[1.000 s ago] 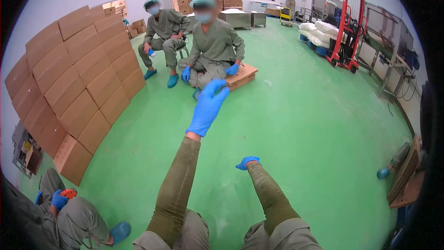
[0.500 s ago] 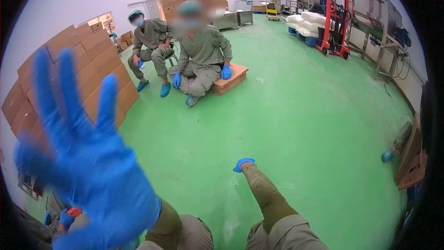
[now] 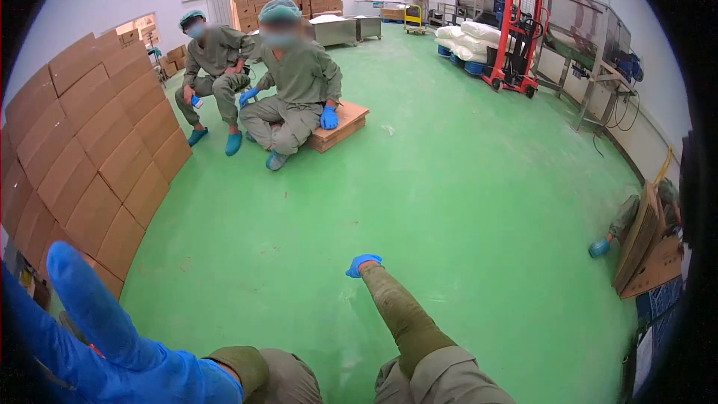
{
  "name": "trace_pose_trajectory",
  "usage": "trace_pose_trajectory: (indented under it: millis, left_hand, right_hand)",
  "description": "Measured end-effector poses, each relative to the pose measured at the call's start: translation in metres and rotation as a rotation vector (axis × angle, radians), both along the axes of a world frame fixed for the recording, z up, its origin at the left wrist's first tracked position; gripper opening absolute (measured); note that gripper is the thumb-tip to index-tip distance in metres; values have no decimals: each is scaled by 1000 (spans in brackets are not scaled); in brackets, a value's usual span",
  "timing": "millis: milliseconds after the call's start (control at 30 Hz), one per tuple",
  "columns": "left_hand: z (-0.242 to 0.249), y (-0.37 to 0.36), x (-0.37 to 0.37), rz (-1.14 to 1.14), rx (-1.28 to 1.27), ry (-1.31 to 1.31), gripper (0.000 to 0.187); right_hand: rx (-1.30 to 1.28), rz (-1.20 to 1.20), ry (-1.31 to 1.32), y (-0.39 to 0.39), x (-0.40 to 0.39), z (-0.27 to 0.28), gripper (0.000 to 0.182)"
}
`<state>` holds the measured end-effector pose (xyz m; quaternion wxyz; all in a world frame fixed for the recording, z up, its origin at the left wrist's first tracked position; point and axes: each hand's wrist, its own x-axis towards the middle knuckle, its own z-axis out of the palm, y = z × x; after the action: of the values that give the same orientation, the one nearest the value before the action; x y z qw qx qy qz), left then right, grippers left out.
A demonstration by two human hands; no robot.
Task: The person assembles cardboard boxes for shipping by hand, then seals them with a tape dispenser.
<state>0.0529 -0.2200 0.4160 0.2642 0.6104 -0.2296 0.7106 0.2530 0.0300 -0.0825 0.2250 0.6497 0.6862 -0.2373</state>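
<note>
My left hand (image 3: 112, 359) is raised close to the camera at the bottom left, in a blue glove, with the fingers spread and nothing in it. My right hand (image 3: 363, 262), also gloved in blue, rests on the green floor (image 3: 464, 202) at the end of my outstretched olive sleeve. It holds nothing, and its fingers are mostly hidden by the angle. My knees show at the bottom edge.
A curved wall of stacked cardboard boxes (image 3: 97, 150) stands to the left. Two people in green sit by a low wooden pallet (image 3: 340, 123) ahead. A red pallet stacker (image 3: 516, 30) and white sacks (image 3: 464, 34) are at the back right. Another person handles cardboard sheets (image 3: 643, 239) at the right edge.
My left hand swung from stretched out forward, up past the camera, down to the bottom left corner. The view turned right. My right hand stayed on the floor.
</note>
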Motion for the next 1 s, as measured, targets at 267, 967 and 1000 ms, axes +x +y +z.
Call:
trace_pose_trajectory:
  millis: [267,967,1000]
  left_hand:
    - [3,0,-3,-44,7,40,90]
    - [-2,19,45,-433,-196,653,95]
    - [-9,13,53,-498,-182,656,94]
  right_hand:
    - [32,-1,3,-4,-1,3,65]
    - [-9,50,83,-3,2,10,64]
    - [-27,64,104,-3,2,9,64]
